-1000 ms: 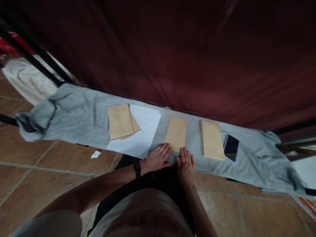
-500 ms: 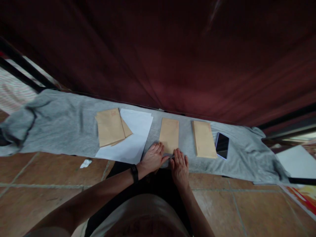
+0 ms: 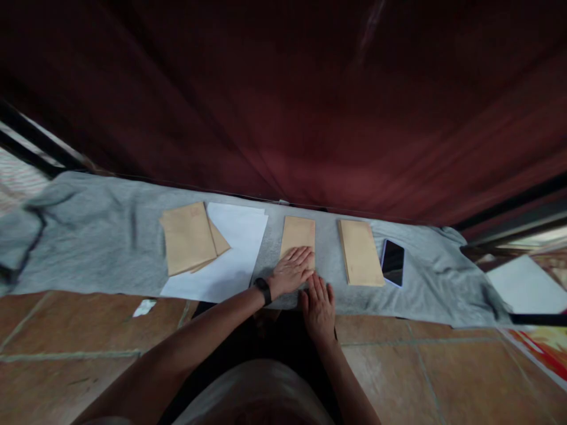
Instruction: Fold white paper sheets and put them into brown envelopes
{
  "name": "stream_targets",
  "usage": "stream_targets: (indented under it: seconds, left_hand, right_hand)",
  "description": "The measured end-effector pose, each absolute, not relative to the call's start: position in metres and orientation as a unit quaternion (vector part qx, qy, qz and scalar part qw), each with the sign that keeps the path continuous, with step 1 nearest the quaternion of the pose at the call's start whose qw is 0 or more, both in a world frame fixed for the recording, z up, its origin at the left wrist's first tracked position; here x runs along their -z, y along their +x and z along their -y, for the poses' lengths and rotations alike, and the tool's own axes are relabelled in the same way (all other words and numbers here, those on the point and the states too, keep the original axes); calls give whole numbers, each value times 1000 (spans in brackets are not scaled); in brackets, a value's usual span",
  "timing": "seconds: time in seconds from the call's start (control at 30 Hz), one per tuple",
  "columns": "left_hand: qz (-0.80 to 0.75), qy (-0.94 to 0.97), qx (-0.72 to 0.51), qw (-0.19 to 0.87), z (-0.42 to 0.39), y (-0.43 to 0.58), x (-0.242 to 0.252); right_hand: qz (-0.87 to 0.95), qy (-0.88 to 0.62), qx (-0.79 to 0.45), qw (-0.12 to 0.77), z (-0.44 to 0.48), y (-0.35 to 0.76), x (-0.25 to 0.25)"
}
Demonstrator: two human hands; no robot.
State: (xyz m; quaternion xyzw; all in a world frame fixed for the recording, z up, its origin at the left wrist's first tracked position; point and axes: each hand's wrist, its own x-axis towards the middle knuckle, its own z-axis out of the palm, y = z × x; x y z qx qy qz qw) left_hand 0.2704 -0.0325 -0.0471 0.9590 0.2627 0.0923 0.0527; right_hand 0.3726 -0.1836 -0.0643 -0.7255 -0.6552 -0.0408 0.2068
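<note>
A brown paper envelope (image 3: 298, 230) lies on the grey cloth in front of me. Across its lower part rests my left hand (image 3: 291, 270), flat with fingers stretched out, hiding that end. My right hand (image 3: 319, 304) lies just below, fingers extended, its fingertips at the envelope's lower right corner. To the right is a stack of brown envelopes (image 3: 362, 252). Further left, several more envelopes (image 3: 188, 239) overlap one another, partly on white paper sheets (image 3: 237, 242).
Grey cloth (image 3: 101, 236) covers the long narrow surface, with a dark red panel (image 3: 283, 118) behind it. A phone (image 3: 393, 262) lies right of the stack. Crumpled white paper (image 3: 144, 307) is on the tiled floor (image 3: 398, 372).
My left hand has slid up and to the right, from the envelope's lower left edge onto its lower part. My right hand stays near the lower right corner. The view has shifted slightly.
</note>
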Motion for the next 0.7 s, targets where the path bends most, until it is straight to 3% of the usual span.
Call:
stream_targets:
  seconds: [0.7]
  left_hand:
    - [-335, 932, -119, 65, -53, 329, 49]
  right_hand:
    - [646, -733, 52, 206, 181, 371, 59]
